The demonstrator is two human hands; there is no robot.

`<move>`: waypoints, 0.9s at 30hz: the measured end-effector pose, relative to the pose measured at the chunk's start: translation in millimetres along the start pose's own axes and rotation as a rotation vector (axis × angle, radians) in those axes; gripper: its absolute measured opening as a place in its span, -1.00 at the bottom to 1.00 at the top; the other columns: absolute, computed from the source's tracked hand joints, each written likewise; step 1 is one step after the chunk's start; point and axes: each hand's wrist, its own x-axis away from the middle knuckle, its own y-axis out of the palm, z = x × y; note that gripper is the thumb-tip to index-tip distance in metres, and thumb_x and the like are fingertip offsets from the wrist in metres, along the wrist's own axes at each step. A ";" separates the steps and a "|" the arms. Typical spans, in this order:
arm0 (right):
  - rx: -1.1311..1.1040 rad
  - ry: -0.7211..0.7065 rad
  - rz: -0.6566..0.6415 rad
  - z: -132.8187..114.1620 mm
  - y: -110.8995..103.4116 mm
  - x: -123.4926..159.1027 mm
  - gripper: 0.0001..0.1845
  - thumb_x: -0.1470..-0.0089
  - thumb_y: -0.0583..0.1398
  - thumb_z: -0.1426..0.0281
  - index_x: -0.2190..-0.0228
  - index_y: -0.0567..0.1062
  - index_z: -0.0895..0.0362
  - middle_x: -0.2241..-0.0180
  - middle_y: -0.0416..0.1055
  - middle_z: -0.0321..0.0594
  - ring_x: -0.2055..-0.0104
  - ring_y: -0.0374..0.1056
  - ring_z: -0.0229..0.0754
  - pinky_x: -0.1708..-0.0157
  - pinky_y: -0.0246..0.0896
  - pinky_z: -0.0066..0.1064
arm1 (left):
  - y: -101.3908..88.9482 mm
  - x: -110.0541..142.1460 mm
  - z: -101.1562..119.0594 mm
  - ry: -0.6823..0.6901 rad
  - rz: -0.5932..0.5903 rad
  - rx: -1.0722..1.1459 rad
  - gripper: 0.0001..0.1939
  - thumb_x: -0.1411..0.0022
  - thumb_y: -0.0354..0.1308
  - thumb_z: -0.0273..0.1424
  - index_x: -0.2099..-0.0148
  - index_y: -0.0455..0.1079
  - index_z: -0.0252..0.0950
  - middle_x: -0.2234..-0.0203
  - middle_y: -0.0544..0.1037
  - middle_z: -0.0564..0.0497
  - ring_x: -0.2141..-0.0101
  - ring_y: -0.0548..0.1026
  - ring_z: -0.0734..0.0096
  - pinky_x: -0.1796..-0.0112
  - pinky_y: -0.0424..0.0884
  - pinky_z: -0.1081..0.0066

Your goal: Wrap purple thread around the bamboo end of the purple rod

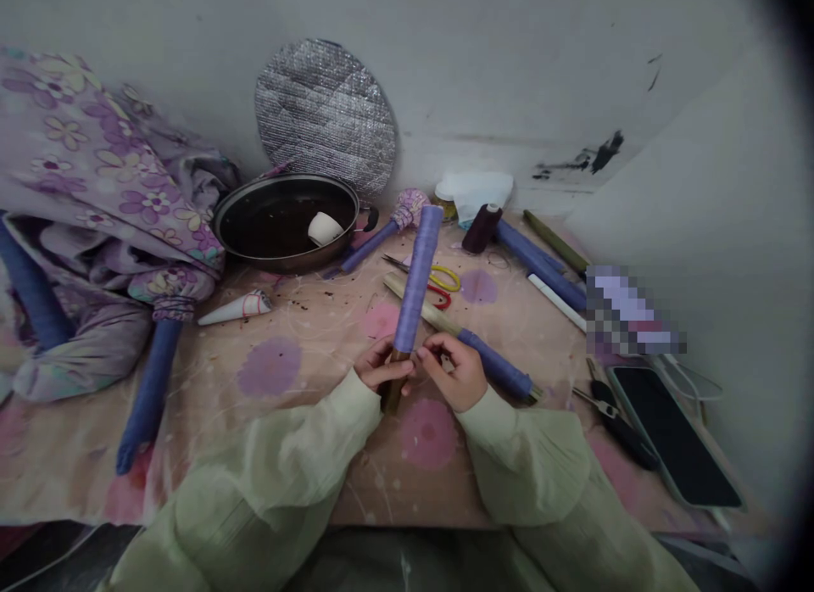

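My left hand is closed around the brown lower end of a stick wrapped in purple cloth, which stands nearly upright and leans slightly right. Beside it, my right hand is pinched shut, its fingertips close to the lower edge of the wrapping. Whatever those fingertips hold is too small to make out. Behind my right hand lies another stick, partly wrapped in purple, with a bare pale end. Scissors with yellow and red handles rest just behind the upright stick.
A dark pan holds a white cup. Floral fabric is heaped at left, near a wrapped handle and a white cone. A dark thread spool stands behind. At right lie a phone and a black-handled tool.
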 end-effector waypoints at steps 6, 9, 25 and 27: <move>-0.075 0.044 -0.025 0.3 -1.4 -0.1 -0.86 -0.04 0.13 0.34 0.49 0.36 0.12 0.57 0.40 -0.27 0.55 0.29 -0.27 0.50 0.22 -0.43 | -4.1 -6.8 -9.6 0.044 0.072 0.036 -0.54 0.23 0.39 -0.38 0.20 0.38 -0.31 0.42 0.47 0.03 0.41 0.46 0.40 0.53 0.41 0.46; -0.067 0.057 -0.021 0.0 -1.3 -0.1 -0.86 -0.03 0.14 0.32 0.49 0.36 0.11 0.58 0.39 -0.27 0.54 0.30 -0.27 0.50 0.23 -0.42 | -9.9 -14.2 -19.0 0.050 0.052 0.085 -0.48 0.30 0.42 -0.32 0.21 0.39 -0.31 0.42 0.49 0.00 0.43 0.46 0.37 0.55 0.39 0.43; 0.019 0.016 0.020 -1.6 0.0 0.0 -0.82 -0.04 0.13 0.32 0.54 0.36 0.13 0.66 0.26 -0.37 0.62 0.18 -0.34 0.58 0.12 -0.49 | -0.2 -4.6 -2.0 -0.080 -0.020 0.100 -0.55 0.18 0.36 -0.29 0.24 0.32 -0.34 0.57 0.45 0.03 0.56 0.45 0.41 0.68 0.31 0.50; 0.025 0.021 0.007 -0.8 0.3 0.2 -0.82 -0.04 0.13 0.32 0.54 0.36 0.12 0.66 0.26 -0.38 0.63 0.17 -0.34 0.59 0.11 -0.49 | 1.0 -3.5 -2.4 -0.071 -0.006 0.067 -0.56 0.17 0.35 -0.30 0.25 0.30 -0.34 0.58 0.45 0.04 0.57 0.44 0.41 0.69 0.30 0.52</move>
